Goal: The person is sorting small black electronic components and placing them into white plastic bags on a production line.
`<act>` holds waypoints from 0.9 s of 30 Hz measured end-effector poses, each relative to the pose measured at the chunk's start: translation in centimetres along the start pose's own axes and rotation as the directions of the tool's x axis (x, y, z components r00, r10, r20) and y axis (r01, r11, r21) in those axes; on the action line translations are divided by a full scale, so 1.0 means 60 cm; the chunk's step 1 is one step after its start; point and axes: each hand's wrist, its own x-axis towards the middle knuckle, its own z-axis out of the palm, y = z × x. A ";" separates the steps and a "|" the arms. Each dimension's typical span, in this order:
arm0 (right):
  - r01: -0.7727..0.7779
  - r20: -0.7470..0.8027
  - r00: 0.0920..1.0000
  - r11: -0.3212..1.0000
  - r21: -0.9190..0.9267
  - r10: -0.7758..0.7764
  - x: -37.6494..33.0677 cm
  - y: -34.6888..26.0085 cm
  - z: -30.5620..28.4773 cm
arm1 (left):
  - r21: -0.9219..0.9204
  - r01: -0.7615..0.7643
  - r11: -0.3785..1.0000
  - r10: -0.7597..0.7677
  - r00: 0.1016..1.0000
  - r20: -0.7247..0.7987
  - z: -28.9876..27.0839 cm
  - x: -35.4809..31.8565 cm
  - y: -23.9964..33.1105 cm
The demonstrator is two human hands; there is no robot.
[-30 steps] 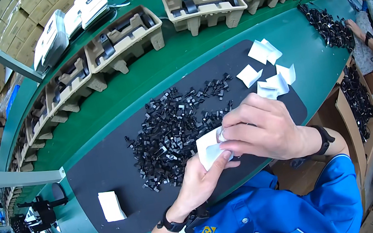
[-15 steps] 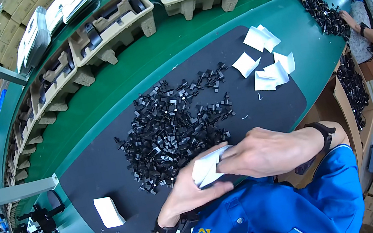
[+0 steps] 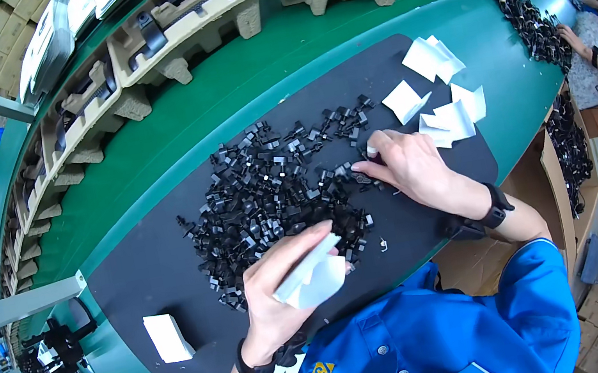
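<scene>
My left hand (image 3: pixel 271 282) is closed around a folded white paper (image 3: pixel 317 284), like a small leaflet or pouch, held above the near edge of a pile of small black plastic parts (image 3: pixel 262 200). Whether anything sits inside the paper's folds cannot be seen. My right hand (image 3: pixel 419 170) is at the right edge of the pile, thumb and index finger pinched at a small black part, mostly covered by the fingers. The pile lies on a dark grey mat (image 3: pixel 160 257) on the green table.
Several folded white papers (image 3: pixel 450 122) lie at the mat's far right, and a white paper stack (image 3: pixel 168 339) at its left. Pulp trays (image 3: pixel 189 27) line the far side. A heap of black cables (image 3: pixel 530 29) and a co-worker's hand (image 3: pixel 571 38) are far right; an open carton (image 3: pixel 531 203) stands near right.
My right hand has left the white paper and reached up and right to the pile's edge. The left hand keeps the paper, moved slightly left and now showing more of its folds.
</scene>
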 end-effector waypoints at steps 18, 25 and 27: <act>0.544 0.198 0.772 0.789 0.284 -0.604 -0.020 -0.188 -0.187 | 0.024 -0.093 0.995 0.089 0.987 0.137 -0.016 -0.044 0.009; 0.494 0.563 0.584 0.807 0.324 -0.584 0.005 -0.188 -0.204 | -0.172 0.196 0.966 -0.136 0.941 0.308 -0.032 -0.041 0.010; 0.453 0.595 0.545 0.804 0.385 -0.591 0.018 -0.192 -0.196 | -0.260 0.249 0.933 -0.107 0.882 0.459 -0.034 -0.028 0.008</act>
